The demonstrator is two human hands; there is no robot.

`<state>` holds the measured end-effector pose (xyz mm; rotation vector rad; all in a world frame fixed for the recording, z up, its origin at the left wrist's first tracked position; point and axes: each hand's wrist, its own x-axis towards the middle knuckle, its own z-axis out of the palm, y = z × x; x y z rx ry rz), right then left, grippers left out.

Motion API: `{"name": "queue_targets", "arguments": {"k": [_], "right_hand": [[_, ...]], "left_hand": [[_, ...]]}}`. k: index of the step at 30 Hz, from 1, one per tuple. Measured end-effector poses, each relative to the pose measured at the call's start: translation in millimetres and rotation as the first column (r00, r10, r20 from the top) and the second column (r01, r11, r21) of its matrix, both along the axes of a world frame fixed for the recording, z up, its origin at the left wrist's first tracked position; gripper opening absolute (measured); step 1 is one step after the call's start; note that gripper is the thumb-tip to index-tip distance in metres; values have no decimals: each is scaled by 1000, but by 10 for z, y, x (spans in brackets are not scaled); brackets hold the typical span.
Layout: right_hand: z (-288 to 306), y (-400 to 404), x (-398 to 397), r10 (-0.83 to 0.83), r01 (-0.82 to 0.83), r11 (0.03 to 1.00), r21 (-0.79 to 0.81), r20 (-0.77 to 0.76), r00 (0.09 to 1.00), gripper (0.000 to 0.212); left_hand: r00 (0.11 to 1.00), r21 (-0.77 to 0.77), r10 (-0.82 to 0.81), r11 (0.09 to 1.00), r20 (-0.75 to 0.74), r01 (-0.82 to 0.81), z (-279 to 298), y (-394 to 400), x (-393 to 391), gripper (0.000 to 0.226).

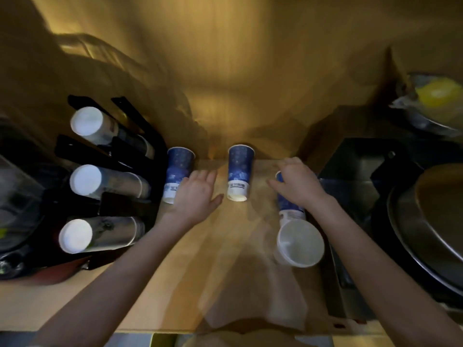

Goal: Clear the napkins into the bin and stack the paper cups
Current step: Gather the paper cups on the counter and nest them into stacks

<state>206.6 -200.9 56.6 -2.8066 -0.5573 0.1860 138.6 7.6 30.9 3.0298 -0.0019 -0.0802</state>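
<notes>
Wooden counter point(220, 259), black rack point(140, 156) at left, metal pan point(426, 246) and perhaps a yellow-filled bowl point(436, 96) at right.

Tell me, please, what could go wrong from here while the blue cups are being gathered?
The right hand grips one blue cup tilted, its open mouth overhanging the counter, so it might slip. The open left hand sits between two standing cups and could knock either over.

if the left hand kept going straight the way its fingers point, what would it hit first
Probably nothing: the left hand points into the gap between the left cup and the middle cup, toward the back wall. Depth is unclear.
</notes>
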Motion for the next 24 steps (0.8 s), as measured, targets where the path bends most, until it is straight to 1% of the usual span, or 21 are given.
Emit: {"name": "queue_targets", "arguments": {"k": [5,8,12,14,16,18,20,24], "right_hand": [[-215,463,380,43,-43,999,0,62,997,57],[-442,709,540,31,-34,998,57,52,998,66],[-769,913,623,-64,71,991,117,-58,996,83],[-927,983,641,-117,131,988,84,-150,982,97],[-1068,1029,656,-184,201,978,54,-224,957,105],[-1176,1059,658,-244,266,963,45,-270,931,107],[-1248,1074,651,-290,325,943,70,-306,907,106],[-1285,1086,652,-336,403,908,119,-370,866,105]], "left_hand": [[988,16,152,988,35,-153,-100,473,334,66],[969,-9,247,969,28,-247,-266,638,455,73],[934,-18,351,935,-73,-353,-603,771,557,83],[918,-15,373,926,-135,-378,-754,811,583,88],[905,-8,385,919,-182,-393,-870,836,600,91],[886,-17,410,906,-216,-423,-950,849,623,92],[864,-35,438,887,-248,-460,-998,851,651,92],[836,-49,472,863,-278,-503,-1031,851,672,86]]}}
